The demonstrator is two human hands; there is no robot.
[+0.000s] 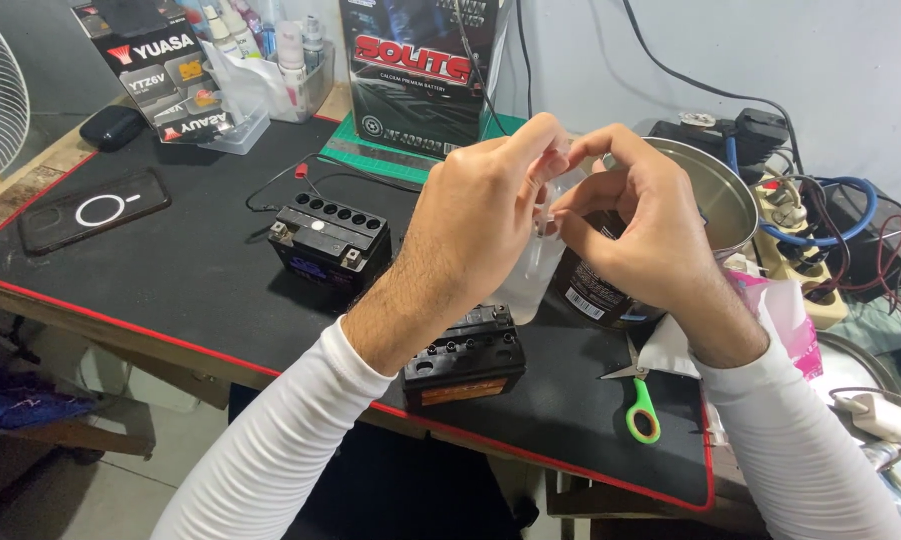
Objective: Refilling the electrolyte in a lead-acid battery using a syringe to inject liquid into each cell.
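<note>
Translucent plastic container, soft-walled and milky, hangs at mid-frame between your two hands, above the front edge of the worktop. Your left hand closes over its upper part; the fingers are curled tight around the neck. Your right hand meets it from 3 o'clock, thumb and forefinger pinched narrow on a small piece at the top. Whether that piece is a cap or a seal cannot be told.

Procedure, as a judgement from this view:
1. Grip the neck, not the body. The wall looks thin and pliable and may give under pressure.
2. Keep the container upright while you work the top.
3. Apply force with the fingertips only.

Surroundings, left to right:
- At 9 o'clock, a dark phone lies flat on the black mat, which has a matte, cloth-like face and a red edge.
- At 10 o'clock, a small black battery stands upright, a row of round filler holes along its hard, glossy top.
- At 6 o'clock, directly below your left hand, a second black battery sits near the worktop edge, boxy and ribbed.
- At 3 o'clock, behind your right hand, a round metal pot with a polished rim.
- At 5 o'clock, scissors with green loop handles lie flat, beside a white and pink pouch.
</note>
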